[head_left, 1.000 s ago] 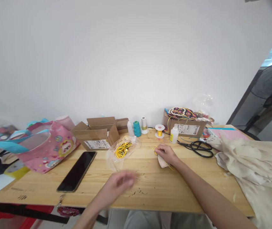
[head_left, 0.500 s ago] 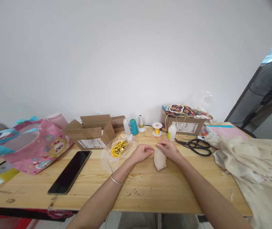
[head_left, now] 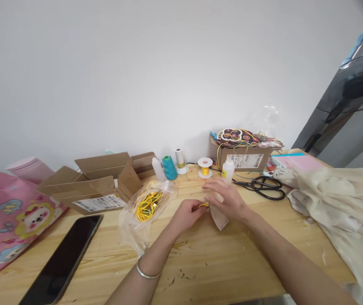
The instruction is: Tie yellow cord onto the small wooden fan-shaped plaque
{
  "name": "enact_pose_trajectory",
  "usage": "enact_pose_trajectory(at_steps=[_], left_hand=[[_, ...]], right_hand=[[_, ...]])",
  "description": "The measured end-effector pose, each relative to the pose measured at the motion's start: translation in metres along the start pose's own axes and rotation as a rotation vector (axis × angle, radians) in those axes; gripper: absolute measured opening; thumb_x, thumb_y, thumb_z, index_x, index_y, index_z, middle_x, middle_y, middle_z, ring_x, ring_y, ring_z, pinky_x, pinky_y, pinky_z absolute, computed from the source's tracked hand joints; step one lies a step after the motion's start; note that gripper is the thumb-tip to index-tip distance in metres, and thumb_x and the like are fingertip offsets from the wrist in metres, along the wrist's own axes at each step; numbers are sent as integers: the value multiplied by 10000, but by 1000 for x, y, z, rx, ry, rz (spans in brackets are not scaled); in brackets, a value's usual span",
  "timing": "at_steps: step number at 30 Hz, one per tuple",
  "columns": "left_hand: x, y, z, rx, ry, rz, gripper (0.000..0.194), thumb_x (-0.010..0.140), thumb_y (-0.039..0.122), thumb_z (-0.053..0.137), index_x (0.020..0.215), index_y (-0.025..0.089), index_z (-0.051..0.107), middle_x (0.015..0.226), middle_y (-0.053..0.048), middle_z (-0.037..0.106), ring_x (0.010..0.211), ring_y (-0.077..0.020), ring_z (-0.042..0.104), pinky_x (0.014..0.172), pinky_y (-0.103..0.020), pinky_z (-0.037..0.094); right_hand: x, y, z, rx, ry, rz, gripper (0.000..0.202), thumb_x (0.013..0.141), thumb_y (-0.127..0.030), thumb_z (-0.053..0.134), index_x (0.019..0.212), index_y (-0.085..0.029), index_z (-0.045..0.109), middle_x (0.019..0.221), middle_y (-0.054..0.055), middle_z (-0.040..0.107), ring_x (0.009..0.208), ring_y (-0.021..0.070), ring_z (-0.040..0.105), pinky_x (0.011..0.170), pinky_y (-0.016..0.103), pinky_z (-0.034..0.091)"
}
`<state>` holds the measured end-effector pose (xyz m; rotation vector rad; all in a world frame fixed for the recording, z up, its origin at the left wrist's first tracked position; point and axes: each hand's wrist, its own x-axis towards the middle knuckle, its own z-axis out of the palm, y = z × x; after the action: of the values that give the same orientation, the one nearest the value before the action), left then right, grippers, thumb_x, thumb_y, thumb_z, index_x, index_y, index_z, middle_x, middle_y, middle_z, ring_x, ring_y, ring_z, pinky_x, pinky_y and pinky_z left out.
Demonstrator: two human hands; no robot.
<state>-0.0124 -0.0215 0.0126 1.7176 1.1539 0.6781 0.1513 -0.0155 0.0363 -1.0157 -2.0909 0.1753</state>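
Note:
My left hand [head_left: 188, 215] has its fingertips pinched together on a thin yellow cord [head_left: 204, 205]. Just right of it, a small beige fabric piece [head_left: 219, 218] with a curved edge stands tilted over the table. My right hand [head_left: 227, 198] is above and beside this piece, its fingers stretched out and apart. The palm side is hidden, so any contact with the fabric is unclear.
On the wooden table [head_left: 207, 271] are black scissors [head_left: 264, 186], a small bottle [head_left: 228, 169], a yellow spool [head_left: 205, 168], a teal thread cone [head_left: 169, 167] and bagged yellow cord [head_left: 148, 205]. A phone [head_left: 63, 258], cardboard boxes [head_left: 89, 190] and beige cloth [head_left: 330, 199] lie around.
My right hand has opened its pinch and spread its fingers. The fabric piece has turned and shows more of its edge. The view has shifted closer and to the right.

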Motion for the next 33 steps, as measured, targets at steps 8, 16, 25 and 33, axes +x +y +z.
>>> enact_pose_trajectory(at_steps=[8, 16, 25, 33], left_hand=[[3, -4, -2, -45, 9, 3, 277, 661, 303, 476, 839, 132, 601, 699, -31, 592, 587, -113, 469, 511, -203, 334], [8, -7, -1, -130, 173, -21, 250, 610, 314, 530, 757, 122, 592, 502, 26, 496, 436, -59, 362, 421, -180, 258], [9, -7, -1, -192, 207, -69, 238, 590, 302, 549, 740, 120, 584, 450, 45, 444, 394, -42, 307, 388, -172, 206], [10, -7, 0, -183, 224, -35, 216, 585, 316, 565, 678, 123, 588, 545, 3, 545, 459, -62, 406, 429, -178, 281]], right_hand=[[-4, 17, 11, 45, -140, -63, 177, 728, -320, 474, 719, -198, 601, 663, 26, 587, 667, 127, 480, 639, 277, 345], [-6, 19, 17, 43, -160, -3, 180, 748, -256, 449, 673, -175, 591, 627, 20, 561, 627, 104, 472, 599, 232, 340], [-9, 13, 29, 11, -97, 172, 169, 743, -232, 437, 649, -178, 568, 618, 5, 549, 601, 93, 464, 545, 205, 318], [-6, 11, 28, -31, -57, 212, 190, 726, -213, 443, 577, -165, 551, 603, 8, 540, 582, 89, 455, 530, 202, 303]])
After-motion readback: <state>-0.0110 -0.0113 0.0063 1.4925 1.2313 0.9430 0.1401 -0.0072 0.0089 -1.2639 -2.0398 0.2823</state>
